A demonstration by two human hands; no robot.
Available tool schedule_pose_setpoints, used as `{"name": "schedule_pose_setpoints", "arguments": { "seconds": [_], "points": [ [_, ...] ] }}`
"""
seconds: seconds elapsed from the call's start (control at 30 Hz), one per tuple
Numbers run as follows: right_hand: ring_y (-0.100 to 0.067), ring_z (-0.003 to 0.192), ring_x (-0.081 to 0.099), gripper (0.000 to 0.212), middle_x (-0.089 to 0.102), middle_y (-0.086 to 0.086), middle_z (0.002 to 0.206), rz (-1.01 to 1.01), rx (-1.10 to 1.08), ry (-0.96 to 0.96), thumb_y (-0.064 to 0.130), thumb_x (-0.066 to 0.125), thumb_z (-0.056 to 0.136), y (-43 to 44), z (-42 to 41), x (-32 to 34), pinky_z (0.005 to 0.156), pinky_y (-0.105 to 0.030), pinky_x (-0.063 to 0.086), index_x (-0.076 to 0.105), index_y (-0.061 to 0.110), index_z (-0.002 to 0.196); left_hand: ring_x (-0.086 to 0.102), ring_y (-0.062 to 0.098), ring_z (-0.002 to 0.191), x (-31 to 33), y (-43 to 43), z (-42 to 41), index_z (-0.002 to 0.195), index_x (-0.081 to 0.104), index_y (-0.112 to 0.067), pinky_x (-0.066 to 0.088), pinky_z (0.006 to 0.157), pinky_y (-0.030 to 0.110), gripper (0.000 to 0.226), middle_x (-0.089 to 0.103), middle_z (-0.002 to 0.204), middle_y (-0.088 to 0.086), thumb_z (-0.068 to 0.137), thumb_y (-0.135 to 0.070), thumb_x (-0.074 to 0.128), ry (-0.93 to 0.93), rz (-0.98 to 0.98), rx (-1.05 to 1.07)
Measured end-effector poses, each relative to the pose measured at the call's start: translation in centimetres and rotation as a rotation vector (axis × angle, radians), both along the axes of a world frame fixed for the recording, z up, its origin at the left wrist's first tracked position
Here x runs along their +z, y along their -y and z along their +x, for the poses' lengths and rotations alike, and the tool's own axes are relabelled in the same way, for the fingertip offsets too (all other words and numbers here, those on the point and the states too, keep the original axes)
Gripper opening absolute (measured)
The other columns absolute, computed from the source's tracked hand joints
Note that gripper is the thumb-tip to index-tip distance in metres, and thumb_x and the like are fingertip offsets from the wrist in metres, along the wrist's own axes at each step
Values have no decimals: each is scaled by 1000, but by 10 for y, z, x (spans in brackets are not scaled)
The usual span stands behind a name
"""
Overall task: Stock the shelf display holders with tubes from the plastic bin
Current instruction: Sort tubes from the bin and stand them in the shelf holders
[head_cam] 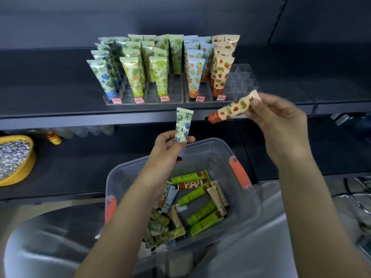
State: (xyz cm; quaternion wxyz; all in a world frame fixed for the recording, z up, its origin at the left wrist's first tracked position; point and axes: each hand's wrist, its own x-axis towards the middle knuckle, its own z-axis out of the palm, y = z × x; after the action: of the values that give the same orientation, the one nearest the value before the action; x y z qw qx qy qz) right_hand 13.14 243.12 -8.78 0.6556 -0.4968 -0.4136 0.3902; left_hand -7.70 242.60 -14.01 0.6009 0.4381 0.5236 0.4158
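Dark shelving (pixel 50 81), clear display holders (pixel 240 77)

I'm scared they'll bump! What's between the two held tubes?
Nothing: the head view shows only dark shelf edge behind the blue-flower tube and strawberry tube.

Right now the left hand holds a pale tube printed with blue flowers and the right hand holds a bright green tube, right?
No. The head view shows the right hand pinching a cream strawberry-print tube, not a green one. The left hand does hold the pale blue-flower tube.
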Motion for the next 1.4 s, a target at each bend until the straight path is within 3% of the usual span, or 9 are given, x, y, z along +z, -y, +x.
{"name": "schedule_pose_setpoints", "arguments": {
  "seconds": [0.1, 0.2, 0.5, 0.73, 1.03, 1.13, 1.3, 1.4],
  "points": [
    [-12, 85, 67, 16, 71, 3, 87, 89, -40, 189, 6, 61, 89, -18, 16, 19, 78, -24, 54, 69, 19, 87, 59, 1, 104, 12, -11, 9, 124, 48, -19, 45, 78, 27, 29, 70, 108, -15, 96, -22, 53, 8, 25, -16],
    [-11, 80, 66, 16, 68, 0, 88, 151, -105, 362, 9, 60, 89, -47, 34, 37, 78, -29, 56, 67, 24, 85, 60, 5, 103, 16, -19, 16, 122, 51, -15, 47, 83, 28, 28, 69, 112, -10, 94, -19, 55, 54, 41, -18],
    [-12, 89, 67, 11, 69, 0, 96, 85, -82, 685, 13, 61, 89, -148, 50, 46, 79, -28, 57, 69, 18, 94, 62, 10, 101, 13, -36, 29, 104, 57, -26, 45, 82, 25, 20, 68, 99, -11, 89, -12, 59, 144, 56, -32],
    [-11, 92, 67, 15, 69, 3, 96, 53, -8, 765, 12, 63, 88, -182, 45, 32, 84, -32, 56, 71, 17, 99, 64, 1, 94, 12, -51, 28, 102, 59, -29, 47, 82, 26, 22, 69, 96, -16, 87, -14, 60, 150, 66, -19],
    [-4, 98, 64, 25, 68, 6, 108, 49, 27, 774, 12, 65, 87, -182, 43, 25, 91, -19, 51, 69, 14, 111, 65, 5, 99, 3, -55, 22, 113, 58, -28, 49, 78, 27, 29, 70, 107, -14, 88, -15, 60, 146, 59, -5],
    [-3, 100, 64, 25, 68, 6, 109, 56, 32, 771, 12, 65, 87, -182, 40, 28, 91, -19, 51, 70, 16, 111, 65, 5, 97, 2, -56, 21, 112, 58, -29, 50, 77, 26, 29, 71, 103, -15, 87, -13, 61, 143, 50, 18],
    [-2, 95, 62, 22, 67, 9, 103, 28, -18, 819, 12, 65, 87, -184, 39, 32, 83, -9, 48, 70, 17, 108, 66, 5, 95, 4, -54, 17, 114, 58, -26, 49, 77, 26, 31, 72, 99, -16, 88, -10, 61, 155, 42, 34],
    [-4, 96, 63, 21, 68, 3, 106, 29, -26, 839, 11, 65, 87, -181, 40, 35, 85, -11, 48, 70, 14, 107, 67, 5, 95, 5, -51, 13, 113, 58, -26, 49, 78, 26, 30, 72, 98, -18, 88, -10, 62, 153, 56, 42]
  ]
}}
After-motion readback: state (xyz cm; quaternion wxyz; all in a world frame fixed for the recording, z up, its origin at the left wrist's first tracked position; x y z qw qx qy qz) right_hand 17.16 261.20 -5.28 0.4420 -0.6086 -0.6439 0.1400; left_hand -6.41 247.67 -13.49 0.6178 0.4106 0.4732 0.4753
